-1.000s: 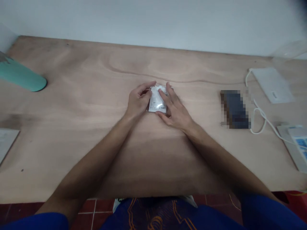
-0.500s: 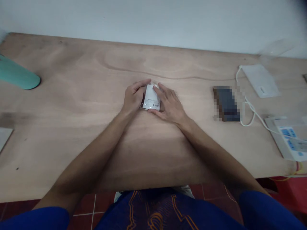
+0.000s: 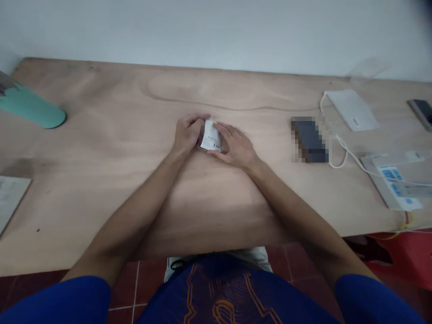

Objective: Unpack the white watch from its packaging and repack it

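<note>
One clear-wrapped white packet (image 3: 212, 137) is resting at mid-table, two hands flanking it and covering its sides. Right hand (image 3: 232, 146) is holding it, thumb at the near edge, fingers extending over the right side. Left hand (image 3: 186, 134) is curling at the left edge; cannot tell whether it is pinching. Rightward, one pixelated phone (image 3: 312, 141), one white cable (image 3: 351, 154), one white pouch (image 3: 353, 110) and one box (image 3: 380, 184) are lying; leftward, one green bottle (image 3: 38, 108) is showing.

Free tabletop (image 3: 124, 121) left, up to bottle (image 3: 35, 107)
</note>
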Motion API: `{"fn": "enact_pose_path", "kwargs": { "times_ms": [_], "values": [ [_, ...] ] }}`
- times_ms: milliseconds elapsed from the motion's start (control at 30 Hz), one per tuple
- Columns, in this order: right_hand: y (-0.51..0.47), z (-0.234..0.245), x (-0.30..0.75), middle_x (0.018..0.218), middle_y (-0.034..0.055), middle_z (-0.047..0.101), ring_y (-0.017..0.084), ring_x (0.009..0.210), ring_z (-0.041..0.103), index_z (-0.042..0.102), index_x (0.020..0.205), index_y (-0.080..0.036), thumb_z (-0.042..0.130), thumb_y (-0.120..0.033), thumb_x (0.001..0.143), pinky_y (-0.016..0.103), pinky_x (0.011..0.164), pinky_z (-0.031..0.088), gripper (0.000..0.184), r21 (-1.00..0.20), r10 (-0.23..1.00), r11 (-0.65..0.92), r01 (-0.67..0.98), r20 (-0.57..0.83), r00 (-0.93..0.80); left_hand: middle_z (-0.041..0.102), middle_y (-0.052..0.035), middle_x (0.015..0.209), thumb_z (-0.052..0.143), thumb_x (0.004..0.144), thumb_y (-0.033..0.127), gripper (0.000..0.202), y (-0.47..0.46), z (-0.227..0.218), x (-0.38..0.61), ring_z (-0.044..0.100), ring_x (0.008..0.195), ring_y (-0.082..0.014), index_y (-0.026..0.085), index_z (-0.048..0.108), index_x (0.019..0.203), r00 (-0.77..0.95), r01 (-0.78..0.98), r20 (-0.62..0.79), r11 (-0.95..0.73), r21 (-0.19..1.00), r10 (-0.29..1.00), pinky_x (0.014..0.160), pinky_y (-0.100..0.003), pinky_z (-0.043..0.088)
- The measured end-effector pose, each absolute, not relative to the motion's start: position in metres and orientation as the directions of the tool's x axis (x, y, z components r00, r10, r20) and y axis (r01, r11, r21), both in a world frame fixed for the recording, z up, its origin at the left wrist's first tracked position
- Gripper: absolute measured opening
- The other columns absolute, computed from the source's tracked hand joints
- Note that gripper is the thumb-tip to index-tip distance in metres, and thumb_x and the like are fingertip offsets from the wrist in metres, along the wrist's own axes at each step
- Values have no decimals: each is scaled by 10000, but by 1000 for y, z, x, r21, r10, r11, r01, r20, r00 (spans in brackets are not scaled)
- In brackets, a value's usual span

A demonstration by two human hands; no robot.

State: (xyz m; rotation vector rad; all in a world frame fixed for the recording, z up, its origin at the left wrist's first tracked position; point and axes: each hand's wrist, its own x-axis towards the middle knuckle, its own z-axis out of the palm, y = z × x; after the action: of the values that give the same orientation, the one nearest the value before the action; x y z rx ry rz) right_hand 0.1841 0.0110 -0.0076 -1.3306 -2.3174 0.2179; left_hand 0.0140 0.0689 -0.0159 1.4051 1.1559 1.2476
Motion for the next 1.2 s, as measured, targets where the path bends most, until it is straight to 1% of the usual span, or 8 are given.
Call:
{"fn": "enact_pose_path", "kwargs": {
  "times_ms": [100, 333, 533, 600, 700, 767, 867, 1200],
  "values": [
    [10, -7, 183, 1388, 149, 446, 331, 1250, 420, 339, 1385, -178, 427, -730, 791, 520, 1044, 334, 815, -354, 846, 522, 776, 329, -419, 660, -7, 744, 458, 759, 180, 287, 69, -15, 11, 467, 388, -51, 170, 713, 892, 89, 19, 132, -135, 991, 987, 349, -165, 344],
    [9, -8, 183, 1409, 143, 413, 326, 1254, 425, 435, 1283, -194, 539, -656, 782, 534, 1026, 360, 690, -380, 816, 563, 734, 395, -421, 682, -16, 854, 542, 745, 182, 249, 66, -11, 9, 479, 387, -39, 173, 686, 948, 141, -79, 181, -171, 982, 973, 354, -161, 370],
    [4, -6, 184, 1357, 133, 460, 301, 1186, 504, 365, 1332, -227, 603, -587, 776, 499, 973, 443, 704, -560, 816, 577, 594, 437, -379, 701, -27, 911, 683, 728, 276, 514, 65, -7, 9, 536, 445, -51, 227, 521, 1214, 202, -118, 195, -174, 978, 960, 432, -167, 436],
    [1, -3, 183, 1381, 129, 432, 288, 1186, 508, 284, 1389, -239, 609, -560, 783, 474, 959, 465, 759, -639, 816, 578, 507, 457, -355, 695, -29, 914, 706, 717, 294, 453, 64, -6, 10, 558, 479, -58, 209, 549, 1134, 213, -131, 186, -161, 978, 959, 454, -173, 456],
    [-4, 0, 181, 1427, 121, 378, 283, 1195, 505, 169, 1441, -268, 625, -540, 776, 466, 952, 474, 852, -755, 836, 543, 366, 449, -314, 686, -41, 907, 710, 720, 329, 246, 61, -4, 12, 606, 592, -81, 156, 599, 855, 231, -108, 188, -167, 980, 955, 501, -176, 485],
    [-6, 0, 179, 1434, 119, 367, 275, 1172, 524, 120, 1454, -282, 638, -520, 771, 464, 938, 482, 890, -829, 865, 486, 277, 410, -289, 684, -58, 933, 705, 728, 345, 240, 59, -4, 13, 614, 647, -89, 136, 588, 730, 260, -63, 216, -206, 976, 941, 527, -178, 493],
    [-5, -3, 179, 1428, 113, 377, 253, 1136, 545, 95, 1458, -289, 644, -463, 774, 437, 917, 493, 894, -902, 901, 397, 173, 345, -264, 680, -72, 981, 692, 740, 334, 215, 59, -4, 14, 601, 653, -87, 133, 625, 773, 295, 29, 259, -279, 960, 920, 528, -181, 486],
    [6, -5, 189, 1298, 55, 518, 262, 1160, 506, 458, 1290, -234, 599, -237, 682, 445, 1000, 415, 624, -964, 972, 221, 146, 205, -115, 618, -73, 1168, 585, 741, 119, 309, 59, -8, 12, 599, 775, -100, 195, 686, 1023, 413, 216, 329, -442, 870, 849, 727, -238, 508]
  ]
}}
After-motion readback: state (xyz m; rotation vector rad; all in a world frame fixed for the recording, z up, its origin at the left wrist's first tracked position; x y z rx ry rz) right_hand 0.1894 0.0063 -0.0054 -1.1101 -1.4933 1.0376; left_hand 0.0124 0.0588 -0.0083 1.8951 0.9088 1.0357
